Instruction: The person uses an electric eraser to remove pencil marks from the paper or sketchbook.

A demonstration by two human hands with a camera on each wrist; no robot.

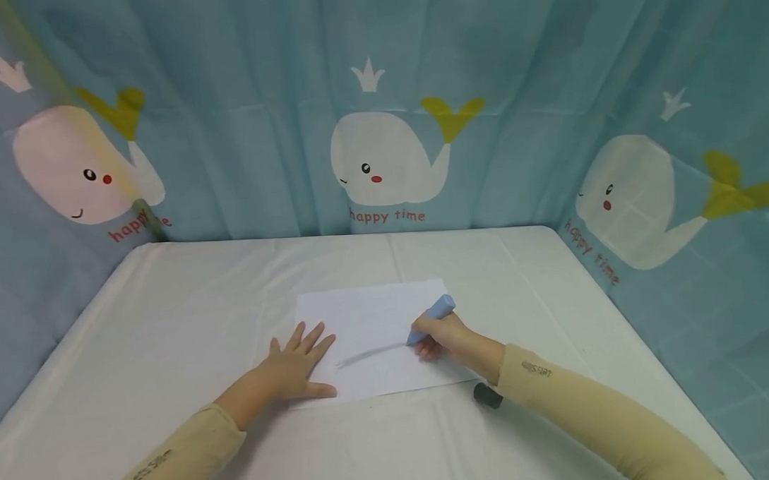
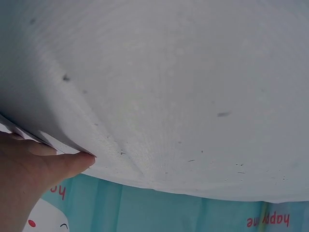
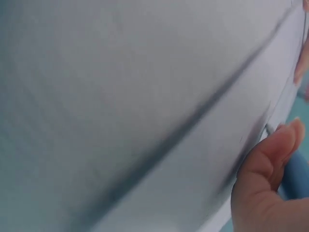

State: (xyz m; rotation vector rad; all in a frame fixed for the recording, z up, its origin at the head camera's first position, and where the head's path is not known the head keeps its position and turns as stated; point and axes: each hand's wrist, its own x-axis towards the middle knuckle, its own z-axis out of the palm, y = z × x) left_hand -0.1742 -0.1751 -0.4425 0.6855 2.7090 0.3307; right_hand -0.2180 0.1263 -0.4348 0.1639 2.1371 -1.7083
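Observation:
A sheet of white paper [image 1: 368,318] lies on the white-covered table. My left hand [image 1: 293,367] rests on its left side with the fingers spread; in the left wrist view, that hand [image 2: 36,162] shows mostly its thumb at the paper's edge. My right hand [image 1: 444,335] pinches a thick blue marker [image 1: 440,307], tip down on the paper and tilted back to the right. A grey line [image 1: 372,354] runs across the sheet to the marker's tip. In the right wrist view, the thumb and fingers close round the marker [image 3: 295,179].
A dark cap [image 1: 487,395] lies on the white tablecloth [image 1: 202,303] just below the paper, beside the right sleeve [image 1: 574,396]. A blue curtain [image 1: 260,145] with printed whales hangs behind the table and along both sides.

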